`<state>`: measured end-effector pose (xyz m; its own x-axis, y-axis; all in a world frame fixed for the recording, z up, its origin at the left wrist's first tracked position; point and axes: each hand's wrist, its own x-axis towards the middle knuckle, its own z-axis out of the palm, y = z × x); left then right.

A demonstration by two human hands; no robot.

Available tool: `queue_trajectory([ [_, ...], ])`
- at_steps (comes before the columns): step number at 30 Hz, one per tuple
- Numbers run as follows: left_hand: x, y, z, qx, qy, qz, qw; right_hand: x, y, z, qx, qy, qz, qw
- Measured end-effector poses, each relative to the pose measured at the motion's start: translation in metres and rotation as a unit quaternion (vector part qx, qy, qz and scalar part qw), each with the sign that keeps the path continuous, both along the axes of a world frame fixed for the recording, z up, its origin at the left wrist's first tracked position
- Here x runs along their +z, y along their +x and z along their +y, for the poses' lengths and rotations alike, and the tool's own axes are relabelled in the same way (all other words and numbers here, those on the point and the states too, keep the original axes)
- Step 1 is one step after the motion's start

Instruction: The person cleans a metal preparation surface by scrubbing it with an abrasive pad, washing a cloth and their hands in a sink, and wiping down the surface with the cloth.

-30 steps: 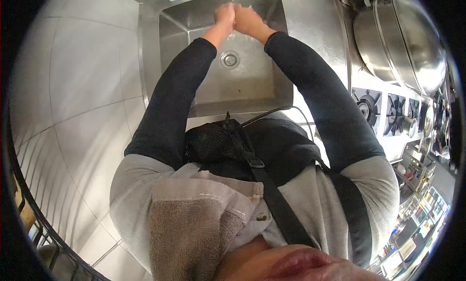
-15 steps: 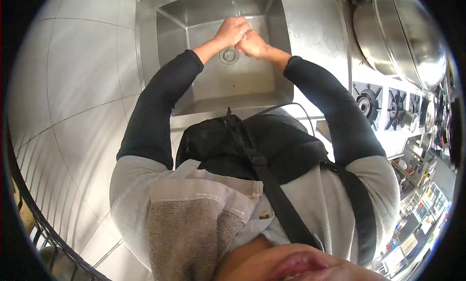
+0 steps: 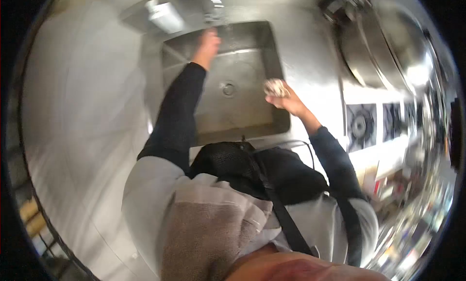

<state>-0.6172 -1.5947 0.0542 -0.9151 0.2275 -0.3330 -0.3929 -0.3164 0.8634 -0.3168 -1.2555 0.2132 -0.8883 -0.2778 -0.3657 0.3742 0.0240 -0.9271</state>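
Note:
My right hand [image 3: 287,100] is at the right side of the metal sink [image 3: 242,131], its fingers wrapped round a crumpled whitish cloth-like bundle [image 3: 276,88]. At the sink's far edge, below the blurred faucet [image 3: 212,9], is my left hand [image 3: 208,44]; its fingers are smeared by motion, and what it touches cannot be made out. The round drain [image 3: 228,89] shows between and below the two hands.
A white bottle-like container [image 3: 166,16] stands behind the sink at the left. Large metal bowls [image 3: 374,53] are at the right, with stove burners [image 3: 361,127] nearer. Wire racking [image 3: 48,242] shows at the lower left.
My hands were together over the sink and have come apart. The left one moved to the far edge, the right one to the right side, where it now holds a bundle. The view has shifted.

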Motion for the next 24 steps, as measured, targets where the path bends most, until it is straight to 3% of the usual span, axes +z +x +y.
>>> queue_trajectory([
  [1, 0.065, 0.02, 0.028, 0.086, -0.04, -0.072, 0.993, 0.005, 0.006, 0.008, -0.016, 0.01, 0.015, 1.0],
  [3, 0.08, -0.027, 0.038, 0.081, -0.099, -0.172, 0.977, 0.0, 0.023, 0.026, -0.06, -0.081, -0.041, 0.994],
  [4, 0.074, -0.041, 0.047, 0.087, -0.161, -0.1, 0.978, 0.023, 0.029, 0.033, -0.057, -0.06, -0.07, 0.994],
  [5, 0.083, -0.048, 0.059, 0.043, -0.293, -0.056, 0.954, 0.026, 0.036, 0.041, -0.068, -0.076, -0.059, 0.993],
  [6, 0.072, -0.05, 0.059, 0.051, -0.518, 0.014, 0.854, 0.028, 0.044, 0.048, -0.073, -0.091, -0.048, 0.992],
  [7, 0.065, -0.049, 0.057, 0.063, -0.705, 0.091, 0.7, 0.029, 0.051, 0.052, -0.107, -0.117, -0.048, 0.986],
  [8, 0.085, -0.021, 0.045, 0.014, -0.743, 0.183, 0.644, 0.029, 0.061, 0.058, -0.137, -0.142, -0.045, 0.979],
  [9, 0.133, 0.013, 0.057, -0.047, -0.772, 0.148, 0.617, 0.032, 0.068, 0.068, -0.153, -0.199, -0.067, 0.966],
  [10, 0.141, 0.038, 0.059, 0.021, -0.758, 0.234, 0.608, 0.026, 0.077, 0.084, -0.166, -0.25, -0.105, 0.948],
  [11, 0.147, 0.058, 0.061, 0.123, -0.715, 0.227, 0.649, 0.032, 0.089, 0.091, -0.214, -0.279, -0.119, 0.929],
  [13, 0.108, 0.077, 0.062, 0.226, -0.636, 0.209, 0.708, 0.024, 0.102, 0.111, -0.29, -0.308, -0.112, 0.899],
  [14, 0.076, 0.082, 0.054, 0.23, -0.61, 0.203, 0.731, 0.012, 0.107, 0.131, -0.318, -0.308, -0.091, 0.892],
  [16, 0.063, 0.156, 0.097, 0.055, -0.456, 0.298, 0.836, 0.012, 0.125, 0.166, -0.397, -0.29, -0.04, 0.87],
  [17, 0.088, 0.211, 0.146, 0.001, -0.38, 0.302, 0.874, 0.027, 0.135, 0.178, -0.463, -0.273, -0.048, 0.842],
  [18, 0.108, 0.256, 0.184, -0.088, -0.352, 0.393, 0.845, 0.024, 0.145, 0.198, -0.463, -0.271, -0.029, 0.843],
  [19, 0.121, 0.289, 0.218, -0.173, -0.345, 0.514, 0.766, 0.013, 0.155, 0.217, -0.497, -0.272, -0.029, 0.824],
  [20, 0.118, 0.318, 0.25, -0.282, -0.249, 0.536, 0.755, 0.011, 0.165, 0.231, -0.515, -0.241, -0.039, 0.822],
  [21, 0.084, 0.351, 0.272, -0.37, -0.193, 0.501, 0.758, 0.002, 0.178, 0.248, -0.491, -0.226, -0.009, 0.841],
  [22, 0.114, 0.375, 0.296, -0.474, -0.216, 0.529, 0.67, 0.004, 0.188, 0.256, -0.495, -0.218, -0.016, 0.841],
  [24, 0.062, 0.41, 0.338, -0.479, -0.255, 0.653, 0.528, 0.003, 0.207, 0.271, -0.507, -0.206, -0.048, 0.836],
])
